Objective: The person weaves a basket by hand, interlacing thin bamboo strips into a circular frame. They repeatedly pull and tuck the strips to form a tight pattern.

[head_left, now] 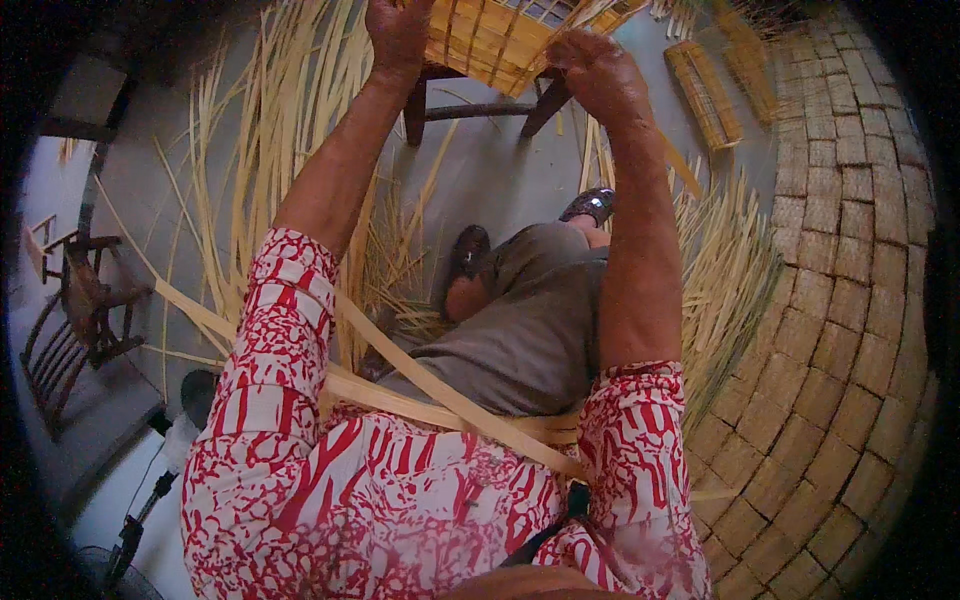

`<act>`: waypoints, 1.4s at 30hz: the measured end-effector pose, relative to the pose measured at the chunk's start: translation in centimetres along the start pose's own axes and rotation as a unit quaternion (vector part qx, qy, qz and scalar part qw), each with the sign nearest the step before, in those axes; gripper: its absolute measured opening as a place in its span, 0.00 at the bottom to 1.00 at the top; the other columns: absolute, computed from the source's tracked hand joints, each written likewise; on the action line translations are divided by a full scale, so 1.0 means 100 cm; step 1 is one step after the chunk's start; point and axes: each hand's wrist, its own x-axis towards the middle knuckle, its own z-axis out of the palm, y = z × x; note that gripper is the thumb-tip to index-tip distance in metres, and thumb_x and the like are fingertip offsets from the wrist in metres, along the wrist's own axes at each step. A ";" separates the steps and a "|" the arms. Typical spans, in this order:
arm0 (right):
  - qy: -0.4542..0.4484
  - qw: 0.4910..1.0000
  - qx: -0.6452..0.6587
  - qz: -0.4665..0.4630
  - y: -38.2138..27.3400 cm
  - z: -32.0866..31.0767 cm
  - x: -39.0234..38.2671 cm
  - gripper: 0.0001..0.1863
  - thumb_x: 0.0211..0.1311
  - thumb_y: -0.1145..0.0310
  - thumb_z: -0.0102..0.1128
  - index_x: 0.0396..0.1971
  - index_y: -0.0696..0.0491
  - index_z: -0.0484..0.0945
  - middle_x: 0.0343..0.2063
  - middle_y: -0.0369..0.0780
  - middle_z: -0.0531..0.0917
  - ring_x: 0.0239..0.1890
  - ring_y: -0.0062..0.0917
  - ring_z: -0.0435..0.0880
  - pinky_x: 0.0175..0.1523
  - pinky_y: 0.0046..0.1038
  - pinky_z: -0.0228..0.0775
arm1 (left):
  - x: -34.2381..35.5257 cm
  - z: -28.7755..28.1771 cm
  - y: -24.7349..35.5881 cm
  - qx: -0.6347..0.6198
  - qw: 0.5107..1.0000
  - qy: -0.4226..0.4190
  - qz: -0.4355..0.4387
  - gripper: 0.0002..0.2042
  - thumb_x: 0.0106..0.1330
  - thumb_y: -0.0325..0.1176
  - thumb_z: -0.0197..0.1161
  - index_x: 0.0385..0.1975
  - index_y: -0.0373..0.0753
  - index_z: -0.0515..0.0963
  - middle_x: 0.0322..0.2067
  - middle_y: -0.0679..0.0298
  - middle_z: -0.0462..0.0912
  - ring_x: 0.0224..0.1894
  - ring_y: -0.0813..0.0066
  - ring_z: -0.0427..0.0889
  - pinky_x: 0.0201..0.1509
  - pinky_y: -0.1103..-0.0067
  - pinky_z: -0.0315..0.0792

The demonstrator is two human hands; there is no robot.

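At the top edge, a yellow-brown woven bamboo basket (482, 45), with an open lattice on its upper part, sits over a dark wooden stool (478, 112). My left hand (398, 38) is closed at the basket's left edge, its fingertips partly cut off by the picture's rim. Against the right corner, my right hand (603, 72) has its fingers curled and pressed together on a bamboo strip (590, 14) of the weave; the fingertips are partly hidden. Long pale strips (455, 400) cross my lap and chest.
Loose bamboo strips (290, 120) heap on the floor at left, more (725, 270) at right. Two woven pieces (703, 95) (748, 62) lie at the upper right. Stacked woven blocks (830, 300) line the right side. Wooden chairs (95, 300) stand at far left.
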 end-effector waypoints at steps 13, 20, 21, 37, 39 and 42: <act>0.015 1.000 -0.021 0.011 0.048 0.042 -0.028 0.14 0.65 0.58 0.55 0.42 0.52 0.79 0.30 0.44 0.85 0.32 0.35 0.83 0.39 0.34 0.73 | -0.078 -0.055 -0.016 0.265 0.944 0.036 -0.193 0.11 0.64 0.33 0.63 0.39 0.32 0.81 0.37 0.61 0.84 0.40 0.75 0.80 0.47 0.77 0.73; -0.036 0.978 0.147 0.143 0.032 0.008 -0.041 0.12 0.64 0.63 0.58 0.41 0.54 0.81 0.26 0.38 0.83 0.24 0.21 0.78 0.32 0.27 0.72 | -0.090 -0.010 0.031 0.264 0.913 -0.217 -0.223 0.06 0.60 0.29 0.65 0.33 0.34 0.83 0.28 0.63 0.85 0.30 0.81 0.82 0.35 0.82 0.75; -0.028 0.981 0.142 0.127 0.041 0.010 -0.043 0.12 0.63 0.62 0.58 0.41 0.52 0.81 0.27 0.39 0.84 0.25 0.23 0.81 0.33 0.29 0.74 | -0.084 0.001 0.036 0.274 0.916 -0.225 -0.187 0.06 0.60 0.29 0.65 0.34 0.34 0.83 0.28 0.63 0.85 0.30 0.80 0.82 0.35 0.81 0.75; 0.026 0.999 0.033 -0.010 0.023 0.005 -0.051 0.12 0.63 0.66 0.58 0.44 0.52 0.81 0.30 0.44 0.85 0.32 0.33 0.86 0.35 0.34 0.75 | -0.029 0.071 0.014 0.387 0.737 -0.485 0.267 0.09 0.63 0.30 0.61 0.42 0.42 0.76 0.33 0.58 0.83 0.34 0.57 0.83 0.38 0.70 0.77; 0.040 0.999 0.000 -0.033 0.015 0.001 -0.056 0.12 0.63 0.65 0.59 0.44 0.50 0.81 0.31 0.45 0.85 0.34 0.39 0.85 0.37 0.36 0.75 | -0.018 0.071 0.021 0.415 0.678 -0.534 0.287 0.07 0.63 0.30 0.62 0.40 0.40 0.77 0.31 0.59 0.82 0.33 0.58 0.83 0.37 0.71 0.77; 0.045 0.997 -0.026 -0.059 0.014 0.001 -0.062 0.11 0.63 0.64 0.59 0.43 0.48 0.81 0.32 0.45 0.84 0.34 0.42 0.84 0.38 0.37 0.75 | -0.018 0.082 0.049 0.454 0.654 -0.585 0.153 0.08 0.63 0.33 0.61 0.37 0.38 0.79 0.32 0.57 0.80 0.32 0.59 0.82 0.35 0.70 0.76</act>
